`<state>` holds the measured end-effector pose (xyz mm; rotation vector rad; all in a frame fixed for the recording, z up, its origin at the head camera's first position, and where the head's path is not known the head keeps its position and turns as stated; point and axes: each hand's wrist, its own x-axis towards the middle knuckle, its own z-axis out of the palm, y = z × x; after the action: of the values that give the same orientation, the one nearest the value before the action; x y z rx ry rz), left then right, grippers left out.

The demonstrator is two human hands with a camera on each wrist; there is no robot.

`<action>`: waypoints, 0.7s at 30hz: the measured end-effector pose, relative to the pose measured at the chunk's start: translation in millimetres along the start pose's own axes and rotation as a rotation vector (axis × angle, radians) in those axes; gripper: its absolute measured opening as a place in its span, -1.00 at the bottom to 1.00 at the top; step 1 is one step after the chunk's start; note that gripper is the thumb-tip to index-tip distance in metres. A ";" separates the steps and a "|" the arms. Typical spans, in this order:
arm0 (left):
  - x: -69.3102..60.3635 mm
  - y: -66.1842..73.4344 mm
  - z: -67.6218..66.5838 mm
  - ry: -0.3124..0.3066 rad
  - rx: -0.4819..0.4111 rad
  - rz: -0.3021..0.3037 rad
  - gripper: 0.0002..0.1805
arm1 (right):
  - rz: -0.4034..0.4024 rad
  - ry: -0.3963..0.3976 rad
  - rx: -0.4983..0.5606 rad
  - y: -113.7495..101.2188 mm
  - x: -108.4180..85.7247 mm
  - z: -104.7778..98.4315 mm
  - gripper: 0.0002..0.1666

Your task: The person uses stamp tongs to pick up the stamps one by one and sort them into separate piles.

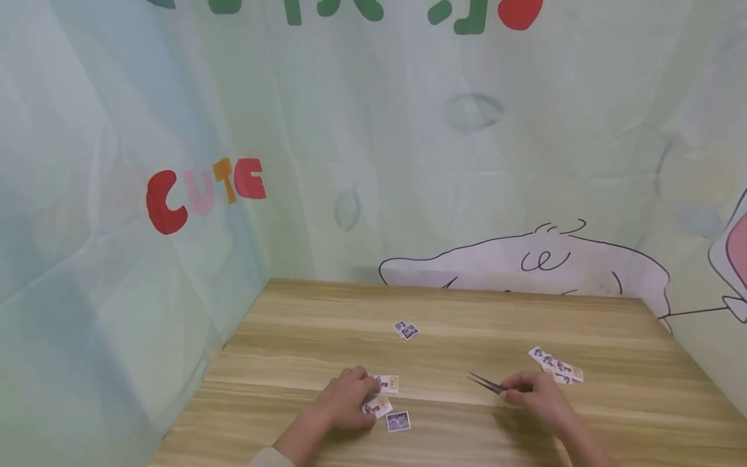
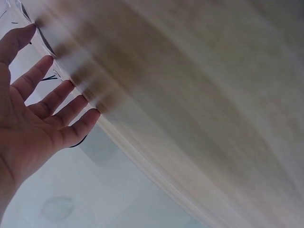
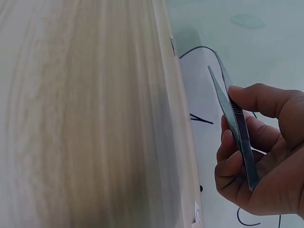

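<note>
The left hand [image 1: 348, 401] rests over the table, its fingertips touching two small printed cards, an upper one [image 1: 390, 384] and a lower one [image 1: 380, 407]. Just right of that hand lies a dark picture card [image 1: 399, 421]. In the left wrist view the left hand [image 2: 45, 114] has its fingers spread, tips at the table surface. The right hand [image 1: 539, 397] holds dark metal tweezers [image 1: 486, 383], tips pointing left and a little apart. In the right wrist view the right hand [image 3: 266, 147] pinches the tweezers [image 3: 236, 121] between thumb and fingers.
Two overlapping dark cards [image 1: 410, 331] lie farther back on the wooden table [image 1: 327, 324]. Several overlapping printed cards [image 1: 569, 371] are beyond the right hand. A pale curtain [image 1: 408, 162] with drawings and letters hangs behind the table and along its sides.
</note>
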<state>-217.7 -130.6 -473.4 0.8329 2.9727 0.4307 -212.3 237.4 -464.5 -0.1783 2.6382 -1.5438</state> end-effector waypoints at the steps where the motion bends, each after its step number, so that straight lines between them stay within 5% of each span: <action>1: -0.3 0.3 -0.2 0.000 -0.001 0.000 -0.45 | -0.004 -0.005 0.002 -0.9 0.7 2.5 -0.76; 21: -0.4 2.7 0.2 -0.011 0.011 0.000 -0.42 | -0.109 -0.156 -0.029 -10.6 18.3 52.3 -0.82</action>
<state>-216.0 -128.6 -472.8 0.8330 2.9672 0.4087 -223.2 184.5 -481.0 -0.4327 2.5680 -1.4572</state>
